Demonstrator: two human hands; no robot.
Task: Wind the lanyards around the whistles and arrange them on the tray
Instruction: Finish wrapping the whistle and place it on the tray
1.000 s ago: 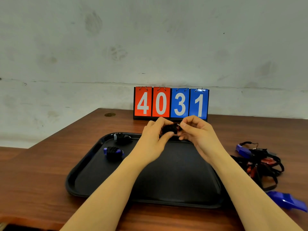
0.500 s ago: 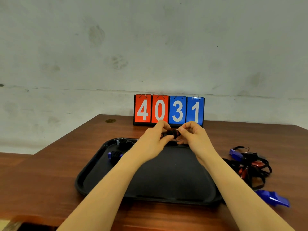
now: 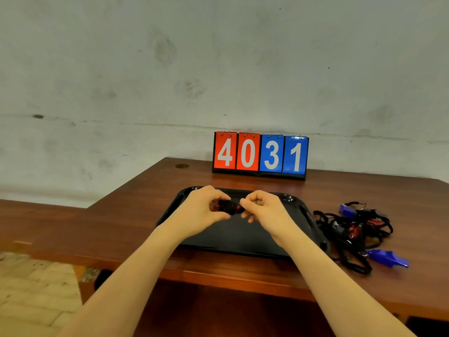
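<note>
- Above the far half of the glossy black plastic tray (image 3: pixel 295 203), the left hand (image 3: pixel 201 211) grips a dark red whistle wrapped in black lanyard (image 3: pixel 227 206); the right hand (image 3: pixel 263 210) pinches the cord end beside it.
- Winding looks nearly finished; next comes tucking the end and setting it down.
- Behind the tray, the red-and-blue flip scoreboard (image 3: pixel 260 154) reads 4031.
- A tangled pile of unwound blue and red whistles (image 3: pixel 357 229) waits to the right.

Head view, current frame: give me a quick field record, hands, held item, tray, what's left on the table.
left hand: grips the whistle
right hand: pinches the whistle's other end
whistle: dark red, wrapped in black lanyard, held above the tray
tray: black, on the table, partly hidden by the arms
tangled pile: black lanyards with red and blue whistles, right of the tray
blue whistle: on the table at the pile's near edge
scoreboard: reads 4031, behind the tray
</note>
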